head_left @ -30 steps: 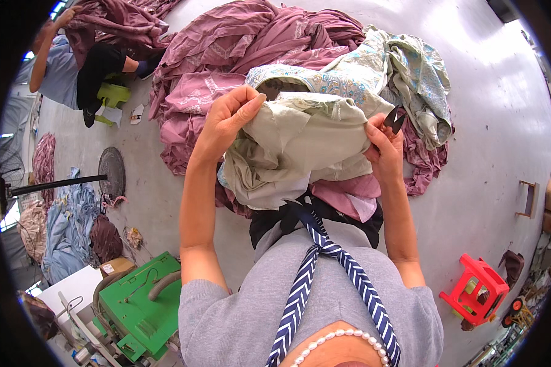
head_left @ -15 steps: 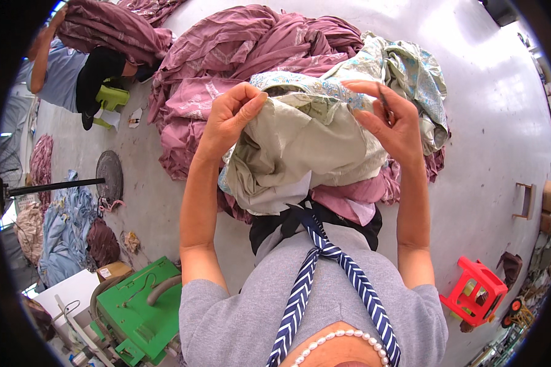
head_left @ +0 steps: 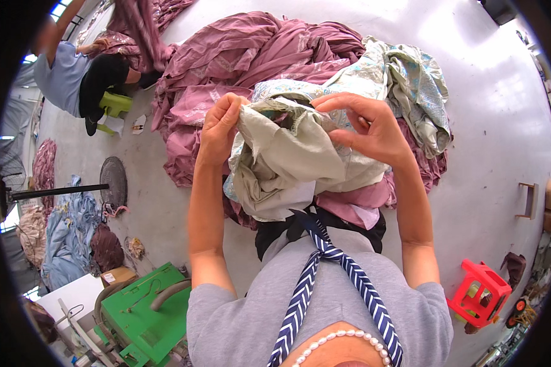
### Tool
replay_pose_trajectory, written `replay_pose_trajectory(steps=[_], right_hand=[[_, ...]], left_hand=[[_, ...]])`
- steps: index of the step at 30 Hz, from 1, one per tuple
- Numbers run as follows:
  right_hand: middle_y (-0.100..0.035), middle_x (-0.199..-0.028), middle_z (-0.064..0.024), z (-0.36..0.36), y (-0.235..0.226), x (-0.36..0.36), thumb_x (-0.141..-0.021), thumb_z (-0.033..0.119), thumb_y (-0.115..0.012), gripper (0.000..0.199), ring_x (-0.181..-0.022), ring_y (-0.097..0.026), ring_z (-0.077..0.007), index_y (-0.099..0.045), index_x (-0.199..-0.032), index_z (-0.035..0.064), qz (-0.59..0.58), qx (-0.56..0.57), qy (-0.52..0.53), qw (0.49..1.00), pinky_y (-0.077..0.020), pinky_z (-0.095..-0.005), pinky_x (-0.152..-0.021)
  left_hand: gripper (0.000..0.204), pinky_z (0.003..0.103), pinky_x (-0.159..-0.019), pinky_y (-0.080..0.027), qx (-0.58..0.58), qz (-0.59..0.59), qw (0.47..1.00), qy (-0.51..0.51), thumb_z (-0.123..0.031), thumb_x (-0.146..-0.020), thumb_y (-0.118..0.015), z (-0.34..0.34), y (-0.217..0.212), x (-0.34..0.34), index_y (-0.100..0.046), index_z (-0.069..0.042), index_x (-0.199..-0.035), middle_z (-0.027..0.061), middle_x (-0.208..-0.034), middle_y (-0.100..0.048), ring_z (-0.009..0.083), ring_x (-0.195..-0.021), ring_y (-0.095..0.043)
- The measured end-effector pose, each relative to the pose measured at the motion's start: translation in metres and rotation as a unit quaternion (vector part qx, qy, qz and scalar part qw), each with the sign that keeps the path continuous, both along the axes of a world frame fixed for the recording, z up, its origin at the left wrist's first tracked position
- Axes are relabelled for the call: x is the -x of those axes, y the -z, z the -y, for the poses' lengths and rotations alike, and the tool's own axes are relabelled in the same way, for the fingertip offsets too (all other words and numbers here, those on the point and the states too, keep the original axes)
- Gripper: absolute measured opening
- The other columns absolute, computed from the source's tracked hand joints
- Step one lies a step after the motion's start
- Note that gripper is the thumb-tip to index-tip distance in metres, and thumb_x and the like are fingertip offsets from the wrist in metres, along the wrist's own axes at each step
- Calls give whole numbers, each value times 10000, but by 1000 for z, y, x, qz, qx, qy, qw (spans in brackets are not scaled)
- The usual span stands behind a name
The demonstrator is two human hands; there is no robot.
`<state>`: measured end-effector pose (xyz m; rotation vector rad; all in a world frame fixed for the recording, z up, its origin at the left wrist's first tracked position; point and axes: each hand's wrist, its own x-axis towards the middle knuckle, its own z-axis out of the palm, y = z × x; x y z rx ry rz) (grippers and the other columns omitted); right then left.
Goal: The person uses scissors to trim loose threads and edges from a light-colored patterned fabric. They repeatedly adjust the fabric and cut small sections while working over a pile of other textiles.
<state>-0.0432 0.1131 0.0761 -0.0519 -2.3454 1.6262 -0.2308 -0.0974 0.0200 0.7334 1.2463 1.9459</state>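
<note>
Above the mauve fabric heap (head_left: 239, 67) on the floor, left hand (head_left: 217, 128) and right hand (head_left: 373, 131) pinch the upper edge of a pale cloth (head_left: 288, 165), soft, light, likely floppy, best held by its hem.

Pale cream-green cloth (head_left: 288, 162), crumpled and bunched, held up at chest height, its top edge pinched at 2 spots. It hangs in loose folds, patterned light-blue face showing along the upper edge, above the heaped mauve fabric.
</note>
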Motion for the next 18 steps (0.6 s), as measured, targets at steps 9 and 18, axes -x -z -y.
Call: replay_pose_trajectory(steps=[9, 18], right_hand=[[-630, -941, -53, 39, 3, -8, -681, 93, -747, 375, -727, -660, -194, -601, -1026, 67, -96, -165, 175, 966, -528, -288, -617], [-594, -772, 46, 34, 42, -17, -823, 53, -675, 125, -634, -499, -2, -608, -920, 13, 52, 189, 137, 971, -396, -160, -553]], left_hand=[[194, 299, -796, -479, -111, 79, 991, 4, -181, -979, -429, 9, 25, 7, -535, -20, -999, 81, -969, -600, 151, -875, -583], [211, 236, -697, -449, 170, -120, 956, -206, -225, -953, -515, 0, -1, -9, -548, -21, -995, 30, -912, -587, 83, -752, -546]])
